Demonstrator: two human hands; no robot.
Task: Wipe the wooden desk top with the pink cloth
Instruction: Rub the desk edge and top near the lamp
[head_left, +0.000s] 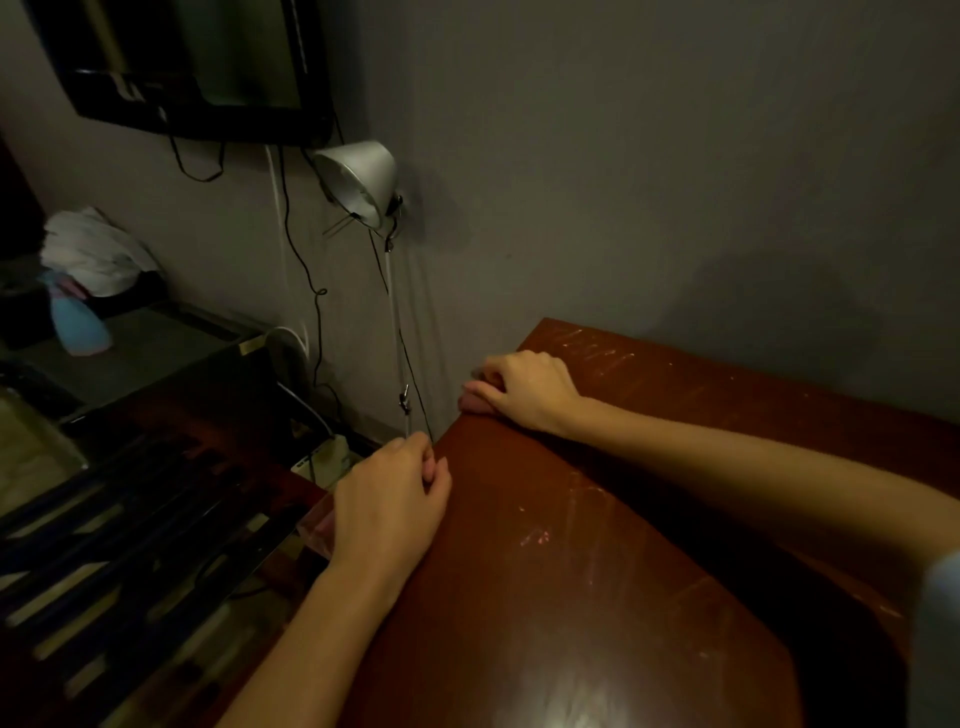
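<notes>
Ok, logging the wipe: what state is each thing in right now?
pink cloth, gripped by the right hand at the desk's left edge.
left hand, fingers curled at that edge; hold unclear.
wooden desk top, scuffed, glossy.
lamp, unlit.
wall screen, dark.

We see a red-brown desk top (571, 519) with pale scratch lines on it. The cloth (474, 402) is pink (only a little bit shows). The wall (623, 156) is grey, the lamp shade (363, 176) silver, the bottle (80, 322) light blue, the screen frame (156, 115) black.
</notes>
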